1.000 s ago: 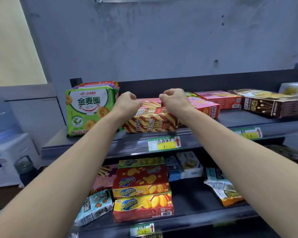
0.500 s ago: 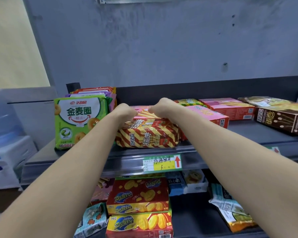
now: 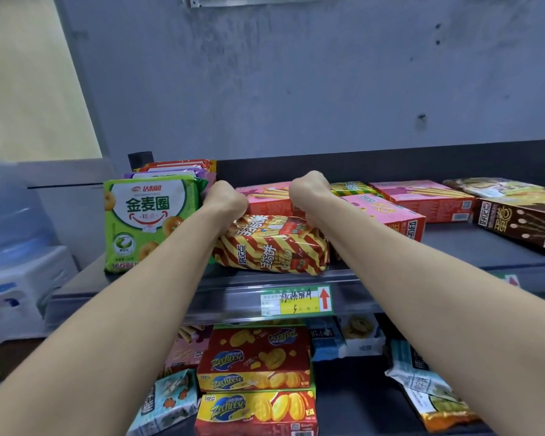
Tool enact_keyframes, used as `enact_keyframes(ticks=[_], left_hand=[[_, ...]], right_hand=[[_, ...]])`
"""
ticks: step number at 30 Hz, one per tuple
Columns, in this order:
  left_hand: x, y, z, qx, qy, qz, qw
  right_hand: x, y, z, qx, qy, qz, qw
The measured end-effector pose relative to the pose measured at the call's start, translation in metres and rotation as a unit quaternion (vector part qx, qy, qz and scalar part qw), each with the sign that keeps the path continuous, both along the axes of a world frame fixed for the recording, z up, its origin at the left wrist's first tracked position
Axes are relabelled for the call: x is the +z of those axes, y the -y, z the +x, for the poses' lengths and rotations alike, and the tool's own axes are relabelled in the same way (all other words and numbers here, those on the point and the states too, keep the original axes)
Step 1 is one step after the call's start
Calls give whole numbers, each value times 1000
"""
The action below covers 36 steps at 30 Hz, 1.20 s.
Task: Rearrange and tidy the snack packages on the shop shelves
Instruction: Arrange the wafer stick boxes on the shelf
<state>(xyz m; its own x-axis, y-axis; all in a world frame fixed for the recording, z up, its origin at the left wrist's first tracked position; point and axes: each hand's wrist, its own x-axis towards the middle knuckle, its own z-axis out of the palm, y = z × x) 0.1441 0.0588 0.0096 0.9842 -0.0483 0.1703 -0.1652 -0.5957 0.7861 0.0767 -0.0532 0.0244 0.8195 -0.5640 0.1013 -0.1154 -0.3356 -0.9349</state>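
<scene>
A red-and-yellow striped snack packet point(image 3: 271, 247) lies at the front of the upper shelf point(image 3: 453, 247), stacked on another like it. My left hand point(image 3: 224, 199) grips its top left edge with curled fingers. Its top right edge is held the same way by my right hand point(image 3: 309, 191). Both fists sit on the packet's back rim, so the fingertips are hidden. A pink box point(image 3: 265, 196) lies just behind the packet.
Upright green biscuit packs point(image 3: 148, 225) stand left of my hands. Pink boxes point(image 3: 387, 215) and a brown box point(image 3: 523, 221) lie to the right. The lower shelf holds red Zecheese boxes point(image 3: 255, 357) and loose packets point(image 3: 434, 388). A water dispenser point(image 3: 16, 247) stands far left.
The view has moved closer to the shelf. Both hands have stayed on the striped packet and shifted toward its back edge; the packet now lies flatter at the shelf front.
</scene>
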Motion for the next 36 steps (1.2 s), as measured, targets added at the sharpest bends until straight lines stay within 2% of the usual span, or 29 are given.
enact_keyframes(ticks=[9, 17, 22, 26, 36], left_hand=[[23, -2, -20, -7, 77, -72, 994], [32, 1, -50, -43, 98, -189, 976], [33, 1, -67, -25, 59, -319, 946], [26, 12, -89, -63, 29, -370, 926], [-7, 36, -167, -82, 87, -368, 922]], right_hand=[[5, 4, -9, -69, 90, 78, 990], [12, 11, -37, -87, 205, 189, 956], [7, 11, -66, -63, 278, 185, 941], [-4, 13, -91, -65, 286, 146, 945], [-38, 49, -175, -19, 311, 247, 918]])
